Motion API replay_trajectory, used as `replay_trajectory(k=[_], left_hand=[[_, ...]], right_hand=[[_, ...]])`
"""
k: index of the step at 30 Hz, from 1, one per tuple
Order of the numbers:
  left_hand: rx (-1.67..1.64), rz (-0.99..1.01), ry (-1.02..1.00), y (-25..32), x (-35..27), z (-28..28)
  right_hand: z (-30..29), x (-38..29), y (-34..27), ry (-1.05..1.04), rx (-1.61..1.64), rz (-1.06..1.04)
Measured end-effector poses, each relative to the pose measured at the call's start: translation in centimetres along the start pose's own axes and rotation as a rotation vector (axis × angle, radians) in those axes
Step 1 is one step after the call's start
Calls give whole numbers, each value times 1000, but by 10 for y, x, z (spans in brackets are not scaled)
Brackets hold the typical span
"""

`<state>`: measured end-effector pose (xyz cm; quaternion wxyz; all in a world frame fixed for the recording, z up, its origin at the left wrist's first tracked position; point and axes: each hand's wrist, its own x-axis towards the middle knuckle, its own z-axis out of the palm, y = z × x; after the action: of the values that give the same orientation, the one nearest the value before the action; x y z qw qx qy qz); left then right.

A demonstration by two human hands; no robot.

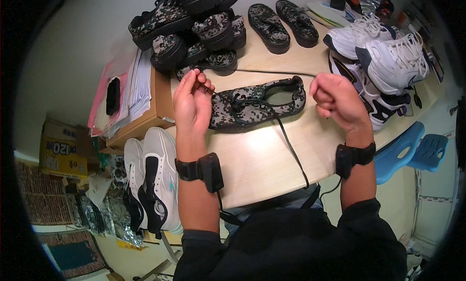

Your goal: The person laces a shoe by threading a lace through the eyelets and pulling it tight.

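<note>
A camouflage canvas shoe (pixel 251 108) lies on the wooden table (pixel 262 160), toe to the left and opening to the right. Its dark shoelace (pixel 285 137) is partly threaded; one length crosses the shoe and hangs over the table's front edge. My left hand (pixel 194 102), by the toe, pinches a thin part of the lace between its fingertips. Right of the heel, my right hand (pixel 333 99) is closed on the other part, which runs taut behind the shoe between the two hands.
Camouflage shoes (pixel 214 29) are piled at the back left, with a separate pair (pixel 269 27) behind. White sneakers (pixel 393 58) stack at the right. A cardboard box (pixel 160 99) with papers and light grey sneakers (pixel 160 179) stand left. A blue chair (pixel 400 153) is beyond the right edge.
</note>
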<state>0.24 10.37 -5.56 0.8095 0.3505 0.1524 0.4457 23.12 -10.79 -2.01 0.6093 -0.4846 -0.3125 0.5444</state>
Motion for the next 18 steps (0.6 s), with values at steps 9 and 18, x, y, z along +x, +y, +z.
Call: replay_trajectory(k=[9,18], left_hand=[[887,-282,224,3,-25,28],[557,-271,87,-20,-32,32]], right_hand=[[44,58,-11,-42,354,-116],[68,80,29,124,-506,-449]])
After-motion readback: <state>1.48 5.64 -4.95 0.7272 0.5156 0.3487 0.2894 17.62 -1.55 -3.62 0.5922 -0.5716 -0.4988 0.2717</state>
